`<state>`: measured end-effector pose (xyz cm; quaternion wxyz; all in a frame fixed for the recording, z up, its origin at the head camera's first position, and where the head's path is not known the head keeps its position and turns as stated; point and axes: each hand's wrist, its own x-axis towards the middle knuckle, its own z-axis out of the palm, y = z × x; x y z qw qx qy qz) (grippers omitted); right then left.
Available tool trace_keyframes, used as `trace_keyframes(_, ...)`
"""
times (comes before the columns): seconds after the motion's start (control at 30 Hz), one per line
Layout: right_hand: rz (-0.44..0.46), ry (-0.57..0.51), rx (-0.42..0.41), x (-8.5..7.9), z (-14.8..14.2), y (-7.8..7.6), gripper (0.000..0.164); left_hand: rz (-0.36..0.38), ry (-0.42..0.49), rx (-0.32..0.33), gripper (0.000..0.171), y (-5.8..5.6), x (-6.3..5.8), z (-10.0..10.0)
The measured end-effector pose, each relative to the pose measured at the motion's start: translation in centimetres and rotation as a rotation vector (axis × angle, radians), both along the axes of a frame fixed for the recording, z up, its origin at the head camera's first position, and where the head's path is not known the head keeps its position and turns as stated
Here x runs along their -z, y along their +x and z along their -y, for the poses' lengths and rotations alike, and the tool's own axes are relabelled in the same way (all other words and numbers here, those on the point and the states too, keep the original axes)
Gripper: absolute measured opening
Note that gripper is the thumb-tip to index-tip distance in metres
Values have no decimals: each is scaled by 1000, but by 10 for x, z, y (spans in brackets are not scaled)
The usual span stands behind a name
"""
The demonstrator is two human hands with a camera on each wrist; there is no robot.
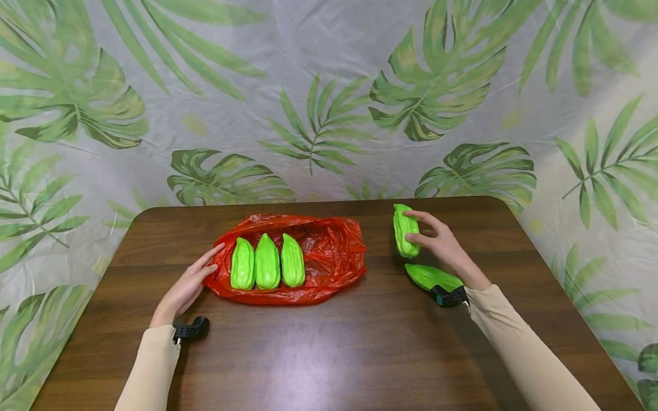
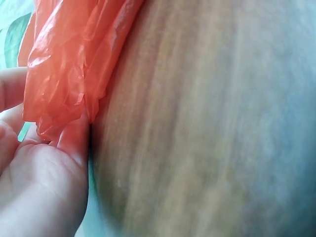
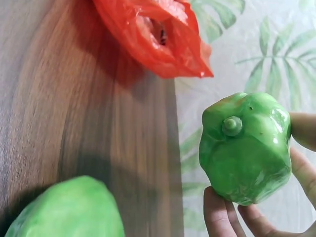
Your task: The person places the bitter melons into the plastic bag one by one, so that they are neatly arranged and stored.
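A red plastic bag (image 1: pixel 334 251) lies spread with its mouth wide on the table. Three glossy green ridged gourds (image 1: pixel 267 265), each with a pointed tip, lie side by side in its left part. My left hand (image 1: pixel 187 282) grips the bag's left edge, and the left wrist view shows the crinkled plastic (image 2: pixel 74 64) between its fingers. To the right of the bag, my right hand (image 1: pixel 439 240) holds another green gourd (image 1: pixel 404 231) above the table between thumb and fingers. That gourd's blunt end (image 3: pixel 247 153) with a small stem nub faces the right wrist camera.
One more green gourd (image 1: pixel 432 277) lies on the table under my right wrist, partly hidden by the black wrist strap (image 1: pixel 448 295). The brown wooden table (image 1: pixel 308 354) ends at the back against a leaf-print cloth (image 1: pixel 329 103).
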<state>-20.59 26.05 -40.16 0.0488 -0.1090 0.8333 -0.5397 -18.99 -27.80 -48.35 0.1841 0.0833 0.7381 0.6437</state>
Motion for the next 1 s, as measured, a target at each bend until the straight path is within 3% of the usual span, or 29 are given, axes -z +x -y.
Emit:
trace_keyframes(0.3,82,-81,-25,-5,15,1,55,4,-3,-2,56,0,0,0)
trace_keyframes(1.0,52,-129,-113,-10,55,-1,51,1,7,0,56,0,1,0)
